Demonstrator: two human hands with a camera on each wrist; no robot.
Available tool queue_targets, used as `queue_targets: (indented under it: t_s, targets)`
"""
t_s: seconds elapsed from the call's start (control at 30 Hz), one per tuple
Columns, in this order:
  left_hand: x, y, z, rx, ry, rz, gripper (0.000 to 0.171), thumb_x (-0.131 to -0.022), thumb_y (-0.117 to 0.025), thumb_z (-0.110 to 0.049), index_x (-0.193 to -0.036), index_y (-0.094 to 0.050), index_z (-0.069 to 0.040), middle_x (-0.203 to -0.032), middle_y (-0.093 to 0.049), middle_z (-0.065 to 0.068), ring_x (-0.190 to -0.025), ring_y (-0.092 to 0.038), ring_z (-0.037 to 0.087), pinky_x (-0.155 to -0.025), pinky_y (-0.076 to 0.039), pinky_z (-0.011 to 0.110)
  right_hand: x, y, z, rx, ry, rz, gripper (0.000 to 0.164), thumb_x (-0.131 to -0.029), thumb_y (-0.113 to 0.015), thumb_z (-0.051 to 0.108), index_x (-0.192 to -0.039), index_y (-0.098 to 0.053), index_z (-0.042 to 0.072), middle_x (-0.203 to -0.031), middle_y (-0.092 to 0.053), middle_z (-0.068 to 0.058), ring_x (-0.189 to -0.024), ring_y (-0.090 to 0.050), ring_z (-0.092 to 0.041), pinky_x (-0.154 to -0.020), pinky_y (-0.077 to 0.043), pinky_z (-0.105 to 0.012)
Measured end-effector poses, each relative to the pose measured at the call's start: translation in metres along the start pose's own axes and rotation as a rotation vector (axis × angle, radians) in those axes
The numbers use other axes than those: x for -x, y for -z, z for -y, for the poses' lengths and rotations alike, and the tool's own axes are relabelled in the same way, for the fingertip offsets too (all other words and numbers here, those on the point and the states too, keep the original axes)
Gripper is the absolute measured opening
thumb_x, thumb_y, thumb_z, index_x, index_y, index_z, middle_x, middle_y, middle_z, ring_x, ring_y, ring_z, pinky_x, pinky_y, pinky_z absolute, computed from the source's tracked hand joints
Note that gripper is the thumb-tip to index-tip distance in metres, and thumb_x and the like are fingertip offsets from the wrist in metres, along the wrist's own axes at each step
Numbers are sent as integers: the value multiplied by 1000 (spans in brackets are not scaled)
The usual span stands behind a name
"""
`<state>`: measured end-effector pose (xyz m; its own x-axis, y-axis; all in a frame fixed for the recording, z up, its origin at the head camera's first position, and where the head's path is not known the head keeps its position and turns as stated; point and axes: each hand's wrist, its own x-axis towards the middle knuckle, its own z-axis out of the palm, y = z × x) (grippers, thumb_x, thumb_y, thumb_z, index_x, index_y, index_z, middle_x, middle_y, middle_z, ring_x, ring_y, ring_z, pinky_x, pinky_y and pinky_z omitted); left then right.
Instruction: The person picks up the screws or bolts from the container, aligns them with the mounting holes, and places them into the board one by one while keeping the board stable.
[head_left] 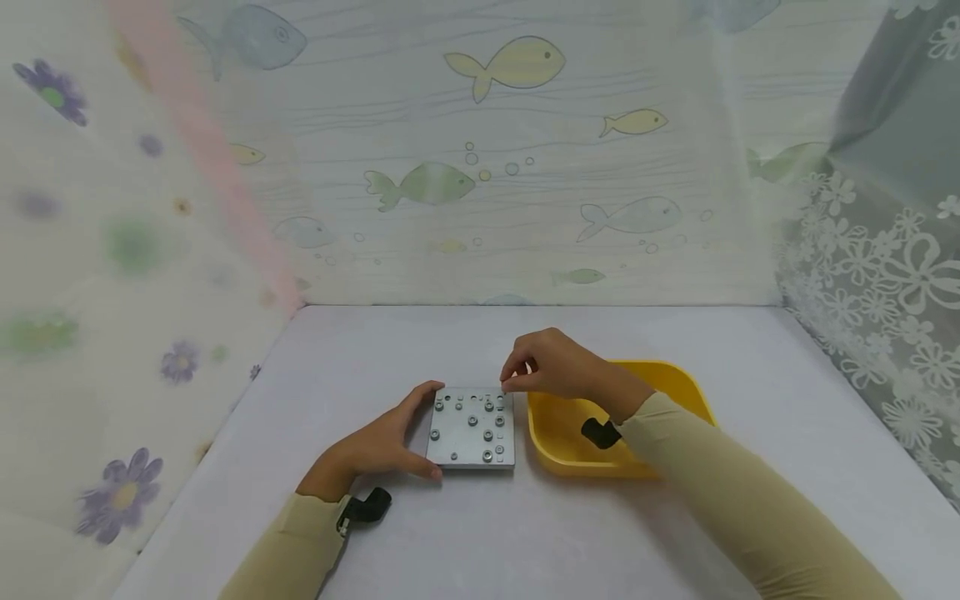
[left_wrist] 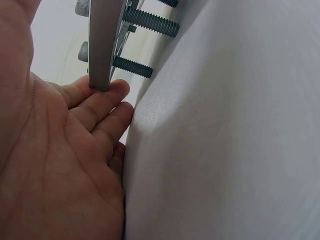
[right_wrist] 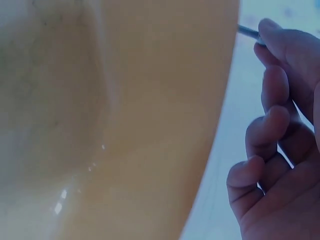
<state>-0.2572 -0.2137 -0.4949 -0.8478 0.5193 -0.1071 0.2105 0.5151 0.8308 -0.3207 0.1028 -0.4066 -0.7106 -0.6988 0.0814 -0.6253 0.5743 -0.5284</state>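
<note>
A square metal plate (head_left: 459, 423) carries several socket-head screws (head_left: 472, 421) and some bare holes along its far edge. My left hand (head_left: 375, 442) grips the plate from the left, thumb by the near corner and a finger by the far one. Threaded shanks (left_wrist: 150, 21) stick out beneath the plate (left_wrist: 104, 45) in the left wrist view, where fingertips touch its edge. Over the plate's far right corner, my right hand (head_left: 558, 365) pinches a small screw (right_wrist: 248, 32) between thumb and index finger. The fingers hide its head, so its exact type cannot be told.
Just right of the plate stands a yellow plastic bin (head_left: 551, 463), partly under the right forearm. Its wall (right_wrist: 165, 100) fills much of the right wrist view. A white cloth (head_left: 390, 342) covers the table, with printed curtains behind and at both sides.
</note>
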Motion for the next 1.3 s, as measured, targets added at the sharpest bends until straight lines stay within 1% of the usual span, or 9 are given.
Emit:
queue_targets:
  t_s: [0.23,0.33,0.6,0.8,1.1,1.3]
  targets:
    - [-1,-1,-3,-4,3,3,130,-61,-100,-38,-163,-20,-29,-168,-25,-9,-159,-16,17,-129,-12,54,-5,-11,-8,41,-51,17,7,-91,-81,36,-95,-83,32,-82,-64,12,-80,-58,-11,-70,-49,-28]
    - [-1,-1,-3,-9,-1,1,130,-60,-100,-38,-163,-20,-29,-168,-25,-8,-159,-16,17,-129,-12,54,-6,-13,-9,44,-67,21,7,-91,-81,36,-95,-83,31,-82,-64,11,-82,-58,-12,-72,-49,-29]
    - [-1,0,-6,-14,7,2,131,-61,-100,-39,-163,-19,-29,-170,-22,-7,-160,-14,17,-129,-12,53,-7,-17,-8,48,-69,12,6,-91,-81,35,-94,-82,31,-81,-63,11,-80,-57,-12,-69,-47,-28]
    - [0,0,-6,0,14,5,131,-61,-100,-37,-163,-18,-28,-169,-23,-7,-159,-14,17,-129,-11,53,-10,-21,-11,69,-82,21,6,-91,-81,37,-95,-82,32,-82,-63,12,-82,-57,-11,-71,-46,-28]
    - [-1,0,0,-19,17,-4,129,-60,-99,-38,-162,-20,-31,-170,-23,-6,-159,-16,19,-128,-13,57,-9,-24,-6,73,-93,33,4,-89,-83,33,-91,-81,31,-80,-63,11,-80,-56,-11,-70,-45,-28]
    - [0,-1,0,-18,18,-8,132,-59,-100,-40,-163,-19,-30,-169,-25,-7,-159,-17,18,-128,-12,55,-10,-25,-5,102,-98,50,5,-88,-84,36,-90,-81,32,-79,-63,11,-81,-56,-10,-71,-45,-28]
